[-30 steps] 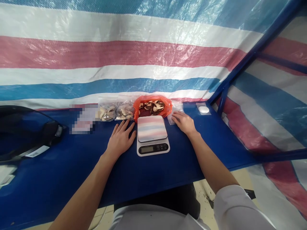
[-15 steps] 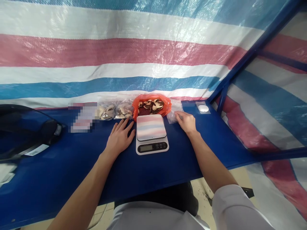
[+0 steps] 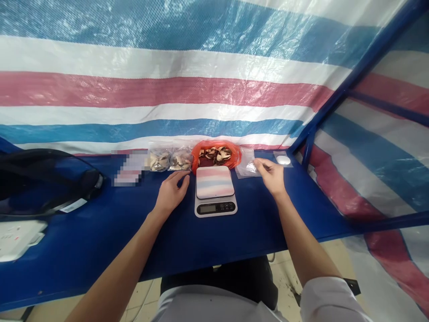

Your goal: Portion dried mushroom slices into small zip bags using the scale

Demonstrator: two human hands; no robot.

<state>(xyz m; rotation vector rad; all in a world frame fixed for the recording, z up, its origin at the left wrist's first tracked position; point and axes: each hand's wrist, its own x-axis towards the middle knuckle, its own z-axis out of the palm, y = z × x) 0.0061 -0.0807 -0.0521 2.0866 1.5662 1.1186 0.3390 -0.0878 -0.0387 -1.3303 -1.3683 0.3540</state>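
Note:
A white kitchen scale [image 3: 215, 181] with a shiny plate and a dark display panel lies in the middle of the blue table. Left of it, my left hand [image 3: 172, 192] rests on the table, holding nothing, thumb apart from its slightly bent fingers. My right hand [image 3: 273, 176] has its thumb and fingertips pinched at the right edge of a flat clear plastic bag [image 3: 245, 164]. Behind the scale stands an open orange plastic bag [image 3: 236, 156] with dried mushroom-like slices [image 3: 217, 154]. Two filled clear bags, one left [image 3: 159, 161] and one right [image 3: 181, 158], stand beyond my left fingertips.
A white oval object [image 3: 283, 160] on clear plastic lies at the back right. To the left are a blurred-out packet [image 3: 130, 169], a black strapped item [image 3: 83, 190] and a white power strip [image 3: 20, 239]. Striped sheeting [image 3: 167, 91] and a blue frame [image 3: 355, 74] close in the table.
My left hand has drawn its spread fingers closer together. My right hand has closed its fingertips on the clear bag's edge and lifted slightly. The camera view has tilted up and shifted left.

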